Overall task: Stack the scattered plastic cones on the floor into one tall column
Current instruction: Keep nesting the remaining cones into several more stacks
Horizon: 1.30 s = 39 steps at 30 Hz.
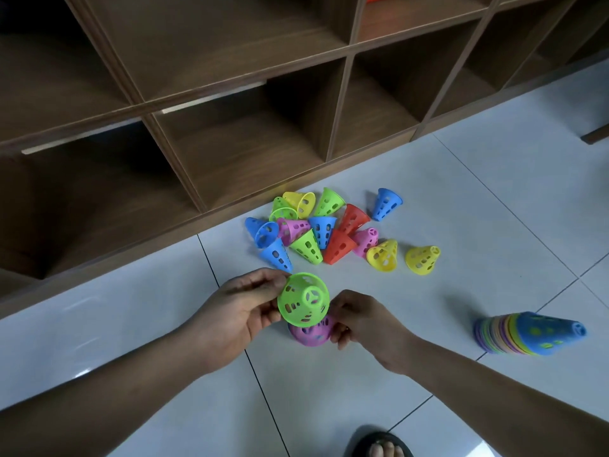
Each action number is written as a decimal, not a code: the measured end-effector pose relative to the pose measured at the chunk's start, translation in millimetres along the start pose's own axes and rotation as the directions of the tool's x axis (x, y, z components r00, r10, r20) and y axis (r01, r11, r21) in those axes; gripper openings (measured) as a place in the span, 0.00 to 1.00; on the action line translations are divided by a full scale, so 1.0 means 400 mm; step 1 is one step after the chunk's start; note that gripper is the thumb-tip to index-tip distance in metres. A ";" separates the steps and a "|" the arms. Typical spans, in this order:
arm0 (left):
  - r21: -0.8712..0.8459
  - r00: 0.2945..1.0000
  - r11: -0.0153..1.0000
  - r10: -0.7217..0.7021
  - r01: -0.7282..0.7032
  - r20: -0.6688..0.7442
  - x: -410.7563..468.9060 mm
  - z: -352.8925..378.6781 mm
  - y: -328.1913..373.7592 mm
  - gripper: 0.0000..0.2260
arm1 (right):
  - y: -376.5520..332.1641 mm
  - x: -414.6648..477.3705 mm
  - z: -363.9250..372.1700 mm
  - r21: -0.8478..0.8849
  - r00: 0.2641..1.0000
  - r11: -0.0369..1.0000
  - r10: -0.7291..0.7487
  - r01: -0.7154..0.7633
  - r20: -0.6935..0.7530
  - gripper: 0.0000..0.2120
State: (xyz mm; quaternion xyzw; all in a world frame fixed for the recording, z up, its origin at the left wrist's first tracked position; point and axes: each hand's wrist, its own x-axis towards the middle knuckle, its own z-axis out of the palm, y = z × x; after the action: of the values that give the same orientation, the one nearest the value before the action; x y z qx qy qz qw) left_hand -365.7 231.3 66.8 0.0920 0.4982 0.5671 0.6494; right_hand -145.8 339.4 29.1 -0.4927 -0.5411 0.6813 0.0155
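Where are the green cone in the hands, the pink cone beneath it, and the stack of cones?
green cone [312,296], head view, on its flat top hub.
pink cone [311,334], head view, on its perforated wall.
stack of cones [543,331], head view, on the top blue cone's side.

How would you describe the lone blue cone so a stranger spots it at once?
Find the brown shelf unit, then the heap of coloured cones on the white floor before it. The blue cone lies alone right of the heap, touching nothing; the other blue ones sit jammed among neighbours.
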 end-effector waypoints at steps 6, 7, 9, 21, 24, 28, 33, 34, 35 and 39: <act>0.128 1.000 0.992 -0.001 -0.001 0.010 -0.001 -0.004 -0.032 0.09 | 0.002 0.037 0.004 -0.183 0.999 0.982 0.031 -0.038 -0.041 0.07; 0.206 1.000 0.978 0.009 -0.009 0.000 -0.001 -0.006 -0.042 0.09 | -0.003 0.039 0.003 -0.191 0.999 0.981 0.015 -0.022 -0.037 0.07; 0.341 0.999 0.940 0.044 -0.033 -0.025 0.003 -0.011 -0.059 0.07 | -0.006 0.047 -0.010 -0.218 0.999 0.976 -0.009 -0.001 -0.042 0.07; 0.647 0.992 0.763 0.072 0.015 -0.107 0.114 -0.108 -0.053 0.04 | 0.003 0.143 -0.387 -0.888 0.820 0.430 -0.440 -0.165 -0.366 0.13; 0.730 0.983 0.683 0.151 -0.023 -0.109 0.154 -0.132 -0.035 0.03 | 0.020 0.160 -0.444 -0.899 0.824 0.344 -0.401 -0.269 -0.400 0.17; 0.829 0.961 0.554 0.264 -0.081 -0.083 0.203 -0.149 -0.008 0.05 | 0.051 0.179 -0.476 -0.898 0.851 0.300 -0.323 -0.322 -0.413 0.19; 0.946 0.941 0.284 0.333 -0.157 0.056 0.259 -0.186 0.008 0.14 | 0.077 0.181 -0.470 -0.885 0.882 0.383 -0.273 -0.266 -0.384 0.17; 0.967 0.941 0.197 0.327 -0.162 0.091 0.268 -0.196 0.006 0.16 | 0.079 0.177 -0.462 -0.882 0.885 0.402 -0.277 -0.248 -0.375 0.17; 0.979 0.943 0.122 0.310 -0.162 0.117 0.275 -0.204 0.003 0.17 | 0.077 0.169 -0.453 -0.879 0.885 0.416 -0.285 -0.231 -0.367 0.16; 0.985 0.967 0.076 0.216 -0.155 0.135 0.286 -0.224 0.000 0.21 | 0.045 0.106 -0.403 -0.832 0.878 0.536 -0.318 -0.144 -0.357 0.11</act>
State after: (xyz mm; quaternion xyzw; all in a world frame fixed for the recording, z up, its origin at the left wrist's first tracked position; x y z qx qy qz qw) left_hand -448.9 286.2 -38.9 0.5512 0.7472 0.1674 0.3315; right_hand -47.3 471.8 -0.7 -0.5590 -0.8038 0.1952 -0.0574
